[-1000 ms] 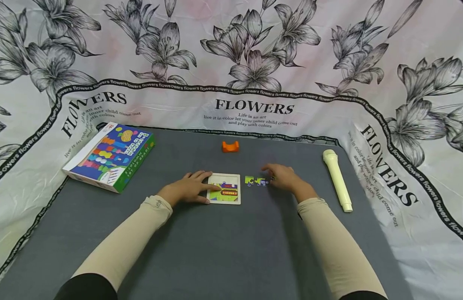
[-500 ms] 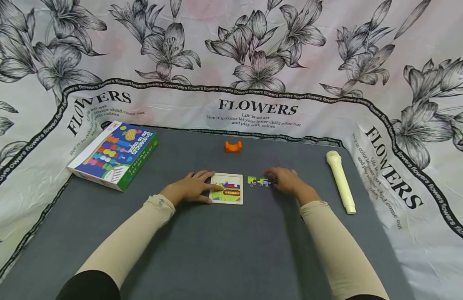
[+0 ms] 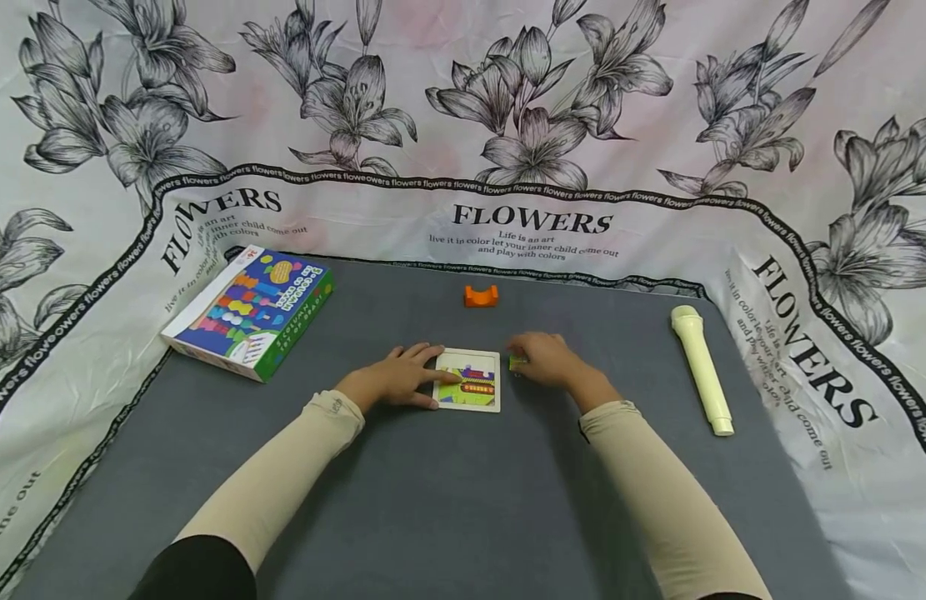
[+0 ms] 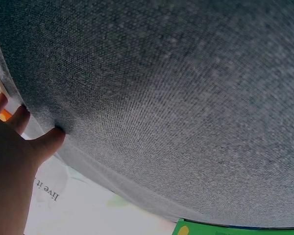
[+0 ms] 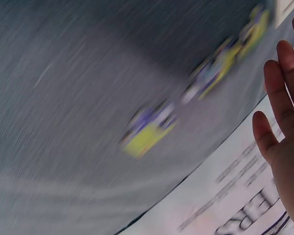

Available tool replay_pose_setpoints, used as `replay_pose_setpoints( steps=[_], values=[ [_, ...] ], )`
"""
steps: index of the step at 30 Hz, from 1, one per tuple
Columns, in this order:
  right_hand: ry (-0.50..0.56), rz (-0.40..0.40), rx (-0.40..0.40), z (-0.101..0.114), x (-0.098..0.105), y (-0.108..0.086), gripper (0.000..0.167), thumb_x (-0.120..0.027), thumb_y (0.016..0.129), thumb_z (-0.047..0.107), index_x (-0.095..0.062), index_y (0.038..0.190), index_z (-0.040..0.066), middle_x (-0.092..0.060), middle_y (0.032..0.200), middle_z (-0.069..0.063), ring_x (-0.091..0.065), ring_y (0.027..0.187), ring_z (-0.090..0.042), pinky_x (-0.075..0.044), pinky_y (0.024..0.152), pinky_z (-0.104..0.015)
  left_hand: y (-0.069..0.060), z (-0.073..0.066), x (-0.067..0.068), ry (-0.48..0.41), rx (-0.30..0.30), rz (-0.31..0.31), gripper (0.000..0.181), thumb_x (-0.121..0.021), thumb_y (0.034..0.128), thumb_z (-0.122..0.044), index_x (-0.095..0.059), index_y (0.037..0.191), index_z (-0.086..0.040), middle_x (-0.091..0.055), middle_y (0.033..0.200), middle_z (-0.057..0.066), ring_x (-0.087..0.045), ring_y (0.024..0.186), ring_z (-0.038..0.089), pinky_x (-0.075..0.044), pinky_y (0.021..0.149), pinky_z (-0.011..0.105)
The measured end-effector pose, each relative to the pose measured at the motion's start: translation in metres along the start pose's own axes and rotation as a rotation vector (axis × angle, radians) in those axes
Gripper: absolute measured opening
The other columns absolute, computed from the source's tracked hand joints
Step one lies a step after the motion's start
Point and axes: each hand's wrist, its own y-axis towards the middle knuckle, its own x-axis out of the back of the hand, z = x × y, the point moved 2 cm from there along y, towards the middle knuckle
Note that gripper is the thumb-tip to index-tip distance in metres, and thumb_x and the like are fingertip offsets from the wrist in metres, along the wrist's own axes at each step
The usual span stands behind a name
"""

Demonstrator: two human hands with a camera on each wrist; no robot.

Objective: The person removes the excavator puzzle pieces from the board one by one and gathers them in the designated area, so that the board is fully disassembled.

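A small square puzzle tray with a cream rim [image 3: 470,354] and a colourful picture lies on the grey table in the head view. The left hand [image 3: 391,381] [image 4: 14,161] rests spread over its left side, one finger reaching onto the picture. Just right of the tray is the right hand [image 3: 548,360] [image 5: 291,132], low over loose puzzle pieces; one green piece [image 3: 517,363] shows at its fingertips. In the right wrist view, blurred yellow-and-purple pieces [image 5: 149,131] lie in a row on the table beside the stretched fingers. The thumb is hidden there.
A blue and green toy box [image 3: 252,308] lies at the back left, its green side [image 4: 225,229] showing in the left wrist view. An orange curved block [image 3: 481,296] sits behind the tray, and a cream cylinder [image 3: 703,371] lies at the right. Flower-printed cloth [image 3: 538,200] borders the table.
Moving left towards the tray, the right hand has come over the loose pieces and covers most of them in the head view. The left hand keeps its place on the tray.
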Motion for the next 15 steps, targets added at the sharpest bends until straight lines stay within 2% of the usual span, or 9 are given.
replay_pose_setpoints(
  steps=[9,15],
  values=[
    [0.016,0.058,0.088,0.039,-0.027,0.033,0.028,-0.064,0.094,0.019,-0.067,0.121,0.013,-0.068,0.108,-0.004,-0.061,0.104,-0.022,-0.04,0.092,-0.052,0.0,0.0,-0.005,-0.046,-0.02,-0.058,0.06,-0.058,0.0923,-0.054,-0.039,0.145,-0.034,-0.016,0.162,0.009,-0.013,0.148,0.034,-0.016,0.112,0.065],
    [0.019,0.029,0.13,0.049,-0.035,0.044,0.023,-0.063,0.094,0.017,-0.071,0.115,0.014,-0.069,0.11,-0.002,-0.062,0.104,-0.023,-0.042,0.092,-0.053,-0.004,0.004,-0.004,-0.032,-0.048,-0.089,0.052,-0.055,0.0945,-0.052,-0.046,0.142,-0.034,-0.014,0.162,0.011,-0.01,0.149,0.036,-0.015,0.112,0.066]
  ],
)
